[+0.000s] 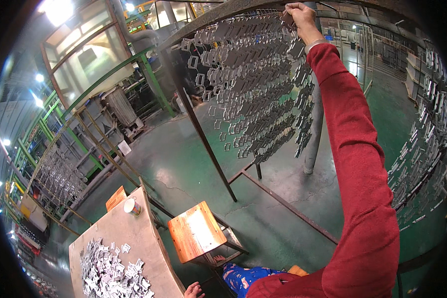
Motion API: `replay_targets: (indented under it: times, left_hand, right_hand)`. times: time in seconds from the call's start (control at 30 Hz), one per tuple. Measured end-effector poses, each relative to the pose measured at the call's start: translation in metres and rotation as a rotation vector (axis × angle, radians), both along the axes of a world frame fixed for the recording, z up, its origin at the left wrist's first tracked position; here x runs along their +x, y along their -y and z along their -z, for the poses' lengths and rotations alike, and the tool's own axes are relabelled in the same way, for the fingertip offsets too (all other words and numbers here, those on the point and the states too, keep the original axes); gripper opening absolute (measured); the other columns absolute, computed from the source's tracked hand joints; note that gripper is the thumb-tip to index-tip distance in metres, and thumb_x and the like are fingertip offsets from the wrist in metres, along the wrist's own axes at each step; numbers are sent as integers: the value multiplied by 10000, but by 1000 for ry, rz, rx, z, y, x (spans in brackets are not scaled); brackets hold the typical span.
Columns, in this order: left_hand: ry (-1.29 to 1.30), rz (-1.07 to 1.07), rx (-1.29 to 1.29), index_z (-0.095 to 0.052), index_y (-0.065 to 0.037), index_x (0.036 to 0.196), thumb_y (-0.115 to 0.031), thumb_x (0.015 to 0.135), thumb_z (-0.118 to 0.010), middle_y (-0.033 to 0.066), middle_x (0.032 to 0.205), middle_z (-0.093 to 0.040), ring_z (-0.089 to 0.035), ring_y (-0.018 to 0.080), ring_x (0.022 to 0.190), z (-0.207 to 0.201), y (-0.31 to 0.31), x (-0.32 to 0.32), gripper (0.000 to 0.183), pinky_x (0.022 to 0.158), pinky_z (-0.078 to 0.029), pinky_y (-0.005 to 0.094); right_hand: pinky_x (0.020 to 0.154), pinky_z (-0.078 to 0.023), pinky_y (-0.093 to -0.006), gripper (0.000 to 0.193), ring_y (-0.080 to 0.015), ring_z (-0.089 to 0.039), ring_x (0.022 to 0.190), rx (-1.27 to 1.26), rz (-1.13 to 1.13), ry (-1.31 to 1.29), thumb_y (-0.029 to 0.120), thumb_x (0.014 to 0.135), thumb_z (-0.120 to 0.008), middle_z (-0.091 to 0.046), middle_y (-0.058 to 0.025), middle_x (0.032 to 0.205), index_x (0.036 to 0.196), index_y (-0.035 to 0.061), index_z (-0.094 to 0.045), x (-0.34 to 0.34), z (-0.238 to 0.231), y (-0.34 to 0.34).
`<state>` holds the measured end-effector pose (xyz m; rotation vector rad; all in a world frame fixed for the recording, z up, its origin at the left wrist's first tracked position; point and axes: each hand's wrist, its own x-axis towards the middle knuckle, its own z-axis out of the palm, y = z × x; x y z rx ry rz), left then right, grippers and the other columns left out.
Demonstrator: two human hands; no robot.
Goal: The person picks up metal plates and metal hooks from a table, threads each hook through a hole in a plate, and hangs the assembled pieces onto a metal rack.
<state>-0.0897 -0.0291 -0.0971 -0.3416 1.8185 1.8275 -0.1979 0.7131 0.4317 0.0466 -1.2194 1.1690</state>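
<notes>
Right hand (302, 16), raised far, pinches small dark flat piece (287, 19) beside hanging pieces (251, 82): grey, thin, rectangular, some open-framed, densely rowed. Left hand (193, 290) near; cannot tell grip.

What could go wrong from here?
The right grip, raised to the top of the rack, might jostle the closely hung metal parts, tangling or dropping some. The cup near the table's edge could fall if bumped. The wooden stool near the legs may trip someone.

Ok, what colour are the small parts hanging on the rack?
The hanging parts are grey, some with silvery edges; best seen in the head view.
</notes>
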Motion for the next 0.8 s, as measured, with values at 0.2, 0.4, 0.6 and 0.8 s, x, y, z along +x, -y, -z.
replay_targets:
  times: [0.2, 0.4, 0.6, 0.8]
  left_hand:
    - [-7, 18, -40, -511, -100, 1218, -206, 891, -566, 32, 1065, -547, -516, 169, 930, 22, -1, -10, 348, 778, -496, 396]
    - [20, 13, -39, -521, -103, 1211, -208, 889, -567, 34, 1107, -537, -506, 157, 956, 32, -18, -22, 341, 787, -488, 378]
    - [-186, 103, 3, -569, -55, 1153, -248, 882, -579, -2, 1036, -558, -513, 86, 874, -30, -16, 29, 333, 742, -450, 243]
    - [-544, 281, -70, -617, -8, 848, -252, 840, -622, 51, 771, -644, -581, 128, 741, -61, -24, 44, 244, 677, -461, 279]
  right_hand:
    - [387, -423, -330, 20, -169, -536, 450, -4, 21, 104, 68, 793, -606, -586, -70, 603, 801, 81, -593, 3, -7, -40]
    - [587, -483, -304, 132, -156, -603, 688, 348, 540, 101, 108, 738, -692, -658, -48, 754, 869, 89, -689, -8, -34, -99]
    - [699, -493, -295, 188, -167, -602, 787, 501, 704, -94, 121, 817, -618, -632, -91, 914, 972, 15, -614, -60, 118, 111]
    - [832, -486, -264, 188, -167, -605, 903, 450, -2, 270, 83, 854, -600, -636, -124, 1012, 1008, -24, -597, -69, 370, 365]
